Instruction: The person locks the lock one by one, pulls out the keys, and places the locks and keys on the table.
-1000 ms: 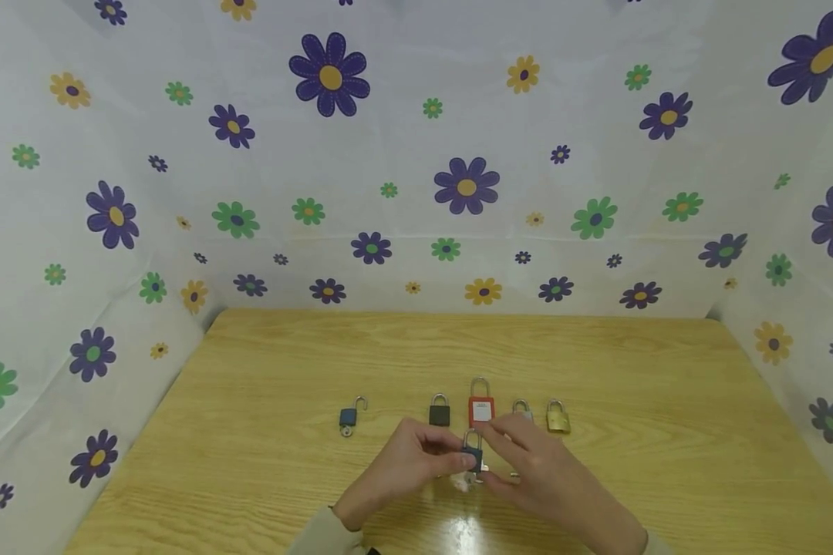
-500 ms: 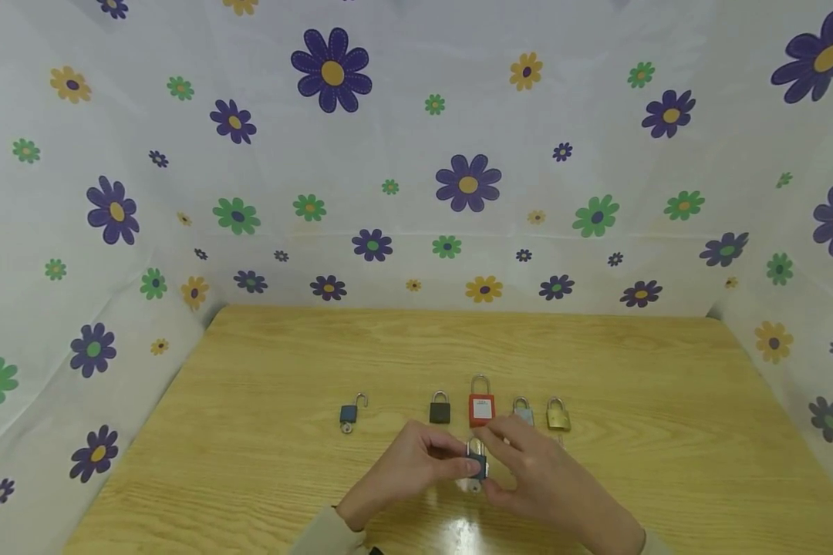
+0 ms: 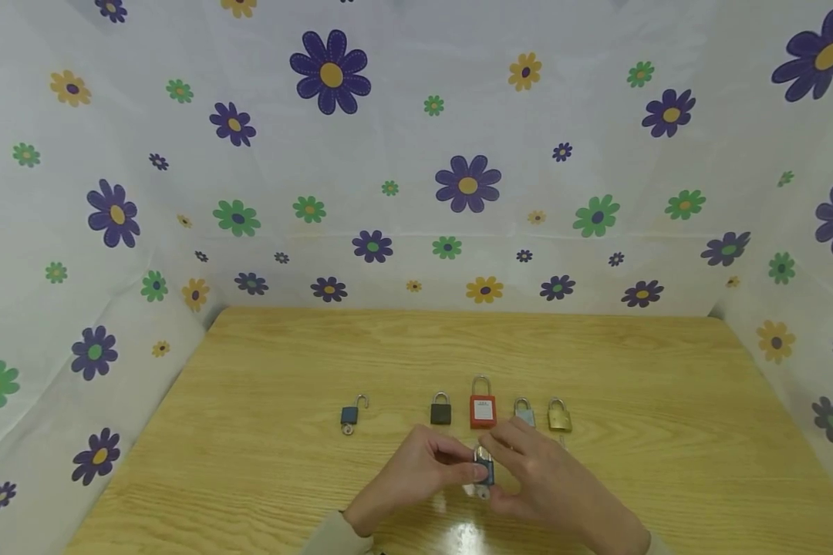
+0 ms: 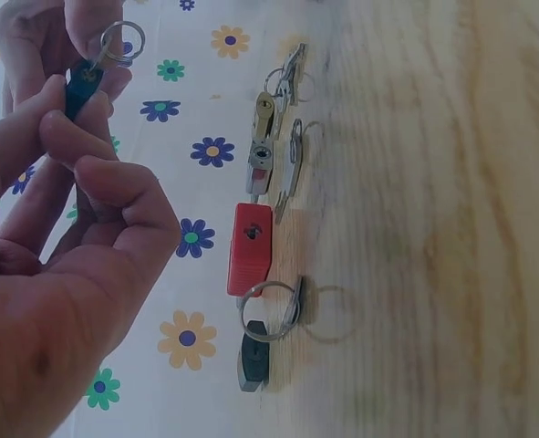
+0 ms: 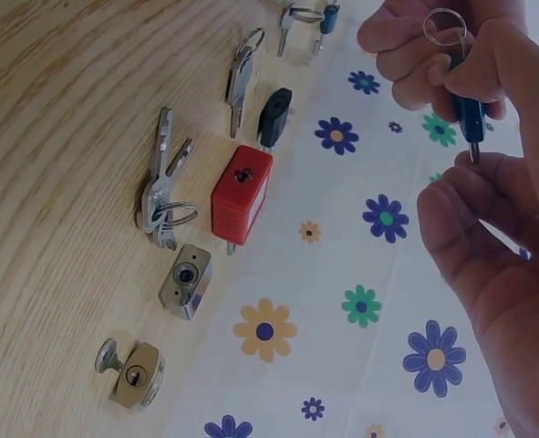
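Note:
A blue padlock with a key and ring at its base is held just above the table, in front of the row of locks. My left hand pinches its body between thumb and fingers. From the other side, my right hand has fingertips at the metal shackle and its thumb by the keyed end. The key ring hangs from that end in the left wrist view. In the right wrist view the shackle shows close to the right fingertips. Whether the shackle is locked down cannot be made out.
Behind the hands lie a black padlock, a red padlock, a silver padlock and a brass padlock. Another blue padlock, shackle swung open, lies left. Loose keys rest near the locks. A flowered cloth surrounds the wooden table.
Both hands have shifted slightly right and nearer the body with the blue padlock. The right fingertips have come over the top of its shackle. The other locks stay where they were.

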A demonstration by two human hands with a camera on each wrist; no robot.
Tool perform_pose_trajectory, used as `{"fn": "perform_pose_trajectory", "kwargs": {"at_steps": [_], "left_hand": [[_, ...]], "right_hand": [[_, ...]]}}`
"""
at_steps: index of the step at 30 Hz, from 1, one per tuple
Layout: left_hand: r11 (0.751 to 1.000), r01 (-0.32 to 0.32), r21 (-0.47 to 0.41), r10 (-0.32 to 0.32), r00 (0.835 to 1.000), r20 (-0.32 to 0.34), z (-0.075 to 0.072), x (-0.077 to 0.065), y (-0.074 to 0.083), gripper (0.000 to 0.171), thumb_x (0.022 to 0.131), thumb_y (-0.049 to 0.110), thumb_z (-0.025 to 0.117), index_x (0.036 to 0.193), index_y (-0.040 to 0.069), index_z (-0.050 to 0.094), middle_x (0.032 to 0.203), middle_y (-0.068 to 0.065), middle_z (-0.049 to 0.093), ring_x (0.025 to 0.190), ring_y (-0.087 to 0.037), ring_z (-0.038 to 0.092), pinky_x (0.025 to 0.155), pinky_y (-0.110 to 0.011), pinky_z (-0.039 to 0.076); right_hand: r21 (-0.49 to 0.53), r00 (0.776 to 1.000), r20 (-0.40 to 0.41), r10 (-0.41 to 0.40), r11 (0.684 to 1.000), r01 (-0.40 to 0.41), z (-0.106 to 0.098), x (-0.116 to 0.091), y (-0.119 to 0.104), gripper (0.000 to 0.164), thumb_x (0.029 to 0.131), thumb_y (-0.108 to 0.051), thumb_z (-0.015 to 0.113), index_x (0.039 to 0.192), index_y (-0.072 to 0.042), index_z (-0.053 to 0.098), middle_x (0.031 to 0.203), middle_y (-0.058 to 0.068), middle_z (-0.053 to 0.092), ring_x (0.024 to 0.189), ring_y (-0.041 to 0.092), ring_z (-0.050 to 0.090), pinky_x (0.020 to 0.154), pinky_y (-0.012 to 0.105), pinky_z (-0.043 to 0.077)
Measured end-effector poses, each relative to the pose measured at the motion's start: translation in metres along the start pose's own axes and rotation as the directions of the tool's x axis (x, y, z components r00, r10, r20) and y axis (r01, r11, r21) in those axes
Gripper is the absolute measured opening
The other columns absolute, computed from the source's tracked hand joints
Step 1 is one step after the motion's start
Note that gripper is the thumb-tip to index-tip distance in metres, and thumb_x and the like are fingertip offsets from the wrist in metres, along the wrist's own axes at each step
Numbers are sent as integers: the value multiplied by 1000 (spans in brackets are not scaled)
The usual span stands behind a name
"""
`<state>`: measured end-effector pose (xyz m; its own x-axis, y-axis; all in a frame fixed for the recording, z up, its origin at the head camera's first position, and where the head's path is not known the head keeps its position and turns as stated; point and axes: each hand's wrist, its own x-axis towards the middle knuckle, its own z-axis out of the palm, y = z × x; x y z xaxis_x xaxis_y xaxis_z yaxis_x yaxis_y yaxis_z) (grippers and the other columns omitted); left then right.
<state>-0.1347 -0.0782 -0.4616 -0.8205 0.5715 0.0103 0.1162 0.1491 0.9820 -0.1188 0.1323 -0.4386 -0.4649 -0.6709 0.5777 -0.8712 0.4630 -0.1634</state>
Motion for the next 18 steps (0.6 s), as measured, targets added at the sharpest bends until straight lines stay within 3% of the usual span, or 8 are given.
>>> {"fn": "perform_pose_trajectory", "kwargs": {"at_steps": [6, 9, 14, 18], "left_hand": [[1000, 19, 13, -19, 1000, -5, 3, 1, 0, 16, 85, 15, 75, 91, 1, 79, 85, -20, 77, 70, -11, 70, 63, -31, 60], [1000, 22, 12, -22, 1000, -3, 3, 1, -1, 16, 85, 15, 75, 91, 1, 79, 85, -20, 77, 72, -17, 71, 63, -32, 60], [999, 40, 7, -40, 999, -37, 1, 0, 0, 16, 86, 18, 75, 91, 4, 80, 85, -17, 77, 76, -31, 71, 65, -36, 60], [999, 44, -6, -44, 996, -76, -2, 0, 1, 15, 86, 19, 74, 92, 6, 80, 85, -15, 77, 78, -33, 70, 66, -38, 59]], "right_hand": [[21, 998, 53, 15, 1000, -16, -1, -2, 1, 34, 61, -11, 75, 94, -6, 66, 92, 0, 57, 82, 11, 48, 67, 28, 52], [27, 998, 56, 14, 1000, -15, 0, -3, 1, 33, 63, -11, 75, 94, -5, 67, 92, 0, 58, 81, 10, 49, 67, 27, 54], [20, 999, 26, 45, 999, -46, 2, -4, 1, 42, 66, -9, 76, 106, 1, 69, 100, 4, 62, 85, 10, 54, 66, 23, 56], [54, 996, -17, 88, 995, -87, 3, -4, -1, 49, 68, -6, 79, 115, 3, 67, 106, 6, 64, 90, 12, 59, 68, 23, 58]]}}
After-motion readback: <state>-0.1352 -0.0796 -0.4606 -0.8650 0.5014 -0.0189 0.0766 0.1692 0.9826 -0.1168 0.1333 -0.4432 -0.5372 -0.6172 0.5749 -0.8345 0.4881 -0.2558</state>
